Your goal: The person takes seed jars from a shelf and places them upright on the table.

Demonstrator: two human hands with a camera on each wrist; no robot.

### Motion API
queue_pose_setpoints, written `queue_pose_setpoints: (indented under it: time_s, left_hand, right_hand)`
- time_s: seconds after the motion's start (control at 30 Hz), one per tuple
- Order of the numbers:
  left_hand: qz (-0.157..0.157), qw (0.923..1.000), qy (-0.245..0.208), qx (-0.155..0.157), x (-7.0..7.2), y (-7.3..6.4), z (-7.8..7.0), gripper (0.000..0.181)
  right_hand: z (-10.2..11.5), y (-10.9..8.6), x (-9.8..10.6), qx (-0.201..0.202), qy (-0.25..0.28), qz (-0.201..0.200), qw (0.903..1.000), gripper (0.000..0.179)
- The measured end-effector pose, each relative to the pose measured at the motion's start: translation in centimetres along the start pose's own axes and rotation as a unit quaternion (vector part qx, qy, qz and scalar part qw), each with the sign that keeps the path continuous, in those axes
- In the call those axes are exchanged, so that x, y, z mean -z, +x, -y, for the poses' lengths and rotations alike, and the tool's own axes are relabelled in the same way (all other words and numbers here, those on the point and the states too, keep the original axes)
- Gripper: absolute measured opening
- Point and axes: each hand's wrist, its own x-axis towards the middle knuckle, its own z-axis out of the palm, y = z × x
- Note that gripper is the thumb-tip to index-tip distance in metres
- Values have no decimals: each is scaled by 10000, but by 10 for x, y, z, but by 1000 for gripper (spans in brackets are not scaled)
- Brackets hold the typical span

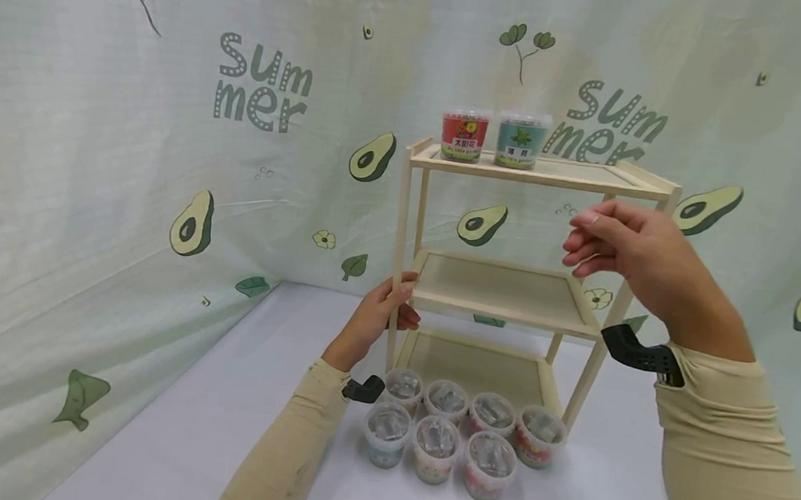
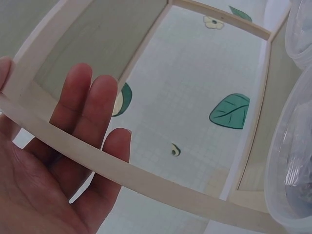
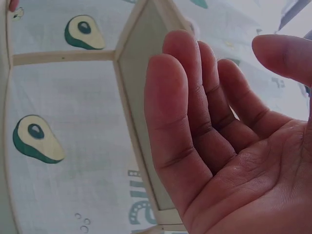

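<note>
A light wooden three-tier shelf [image 1: 508,315] stands on the white surface, and my left hand [image 1: 376,311] grips its front left post [image 1: 402,203] near the middle tier. In the left wrist view, the fingers [image 2: 100,109] curve around that post [image 2: 161,183]. My right hand [image 1: 637,245] hangs in the air by the right side of the shelf, above the middle tier. Its fingers [image 3: 165,107] are loosely bent and hold nothing. On the top tier, toward the left, stand a red planting cup [image 1: 463,137] and a teal planting cup [image 1: 519,143].
Several lidded planting cups [image 1: 438,439] stand in two rows before the bottom tier [image 1: 476,362]. Two clear cups [image 2: 292,161] show at the right edge of the left wrist view. A pale cloth [image 1: 285,194] with printed avocados hangs behind and at the left.
</note>
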Motion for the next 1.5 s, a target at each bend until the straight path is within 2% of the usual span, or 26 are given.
queue_pose_setpoints:
  time_s: [0.1, 0.17, 0.4, 0.5, 0.6, 0.8, 1.0, 1.13, 1.27, 1.4, 1.5]
  left_hand:
    - [22, 10000, 40, -10, -2, 0, -1, 49]
    - [8, 10000, 53, -2, -3, 0, -2, 49]
    - [3, 10000, 42, -13, -3, 1, -3, 49]
    - [0, 10000, 63, 2, -4, 1, -3, 50]
    - [16, 10000, 85, 14, -4, 2, -2, 50]
    - [40, 9999, 126, -75, -5, 1, 0, 51]
    - [172, 9997, 116, -85, -10, -5, 7, 53]
    - [111, 9999, 57, 1, -11, -5, 8, 52]
    - [100, 9999, 62, -11, -10, -5, 4, 52]
    - [15, 10000, 86, -9, -6, -4, 1, 50]
    - [-8, 10000, 72, -33, -5, -3, -2, 49]
  right_hand:
    - [13, 7, 9, 192, 514, -42, 9985, 19]
    - [22, 12, 13, 177, 637, -131, 9977, 21]
    - [47, 37, 22, 26, 721, -396, 9966, 25]
    - [54, 48, 25, -56, 468, -477, 9977, 28]
    - [60, 54, 27, -243, 242, -535, 9980, 31]
    - [65, 64, 33, -646, 229, -666, 9954, 38]
    - [68, 76, 36, -1458, -136, -826, 9858, 43]
    - [72, 85, 35, -1808, -524, -828, 9786, 48]
    - [80, 95, 30, -2185, -824, -793, 9691, 64]
    - [85, 105, 25, -2417, -910, -609, 9642, 88]
    - [87, 112, 24, -2564, -908, -496, 9610, 98]
